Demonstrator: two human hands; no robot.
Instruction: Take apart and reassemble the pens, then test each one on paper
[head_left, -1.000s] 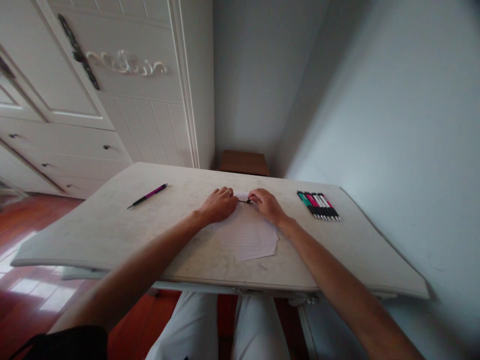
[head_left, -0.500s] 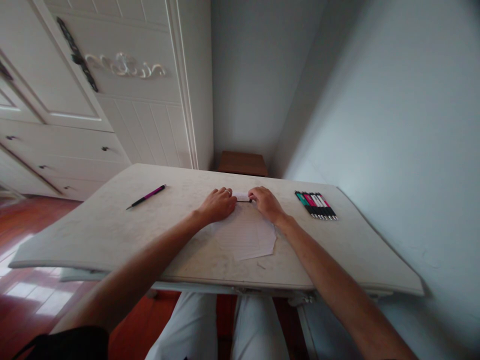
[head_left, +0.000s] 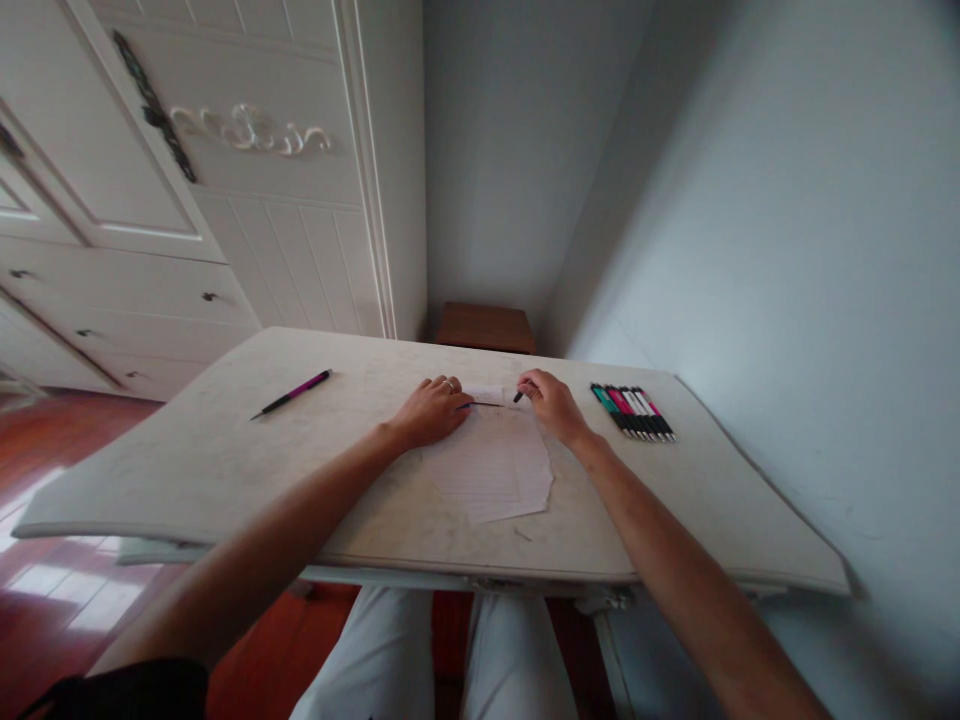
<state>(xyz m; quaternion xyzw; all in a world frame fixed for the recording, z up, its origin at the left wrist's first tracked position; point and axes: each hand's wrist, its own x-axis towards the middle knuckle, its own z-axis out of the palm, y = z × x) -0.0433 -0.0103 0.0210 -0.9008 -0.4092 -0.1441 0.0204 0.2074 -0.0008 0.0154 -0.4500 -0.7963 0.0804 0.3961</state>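
While the surface (head_left: 397, 510) carries paper (head_left: 487, 470), slips threaten

In your left hand (head_left: 431, 410), fingers look clamped on a thin dark rod (head_left: 489, 404) over the paper; in your right hand (head_left: 553, 406), they pinch a short black piece (head_left: 517, 397) nearby. A loosened pinch could let either roll away.

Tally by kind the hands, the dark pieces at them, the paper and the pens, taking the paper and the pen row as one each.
Hands (left hand, right hand): 2
Dark pieces (thin rod at the left, short piece in the right): 2
Lone pen: 1
Row of pens: 1
Paper: 1
Total: 7
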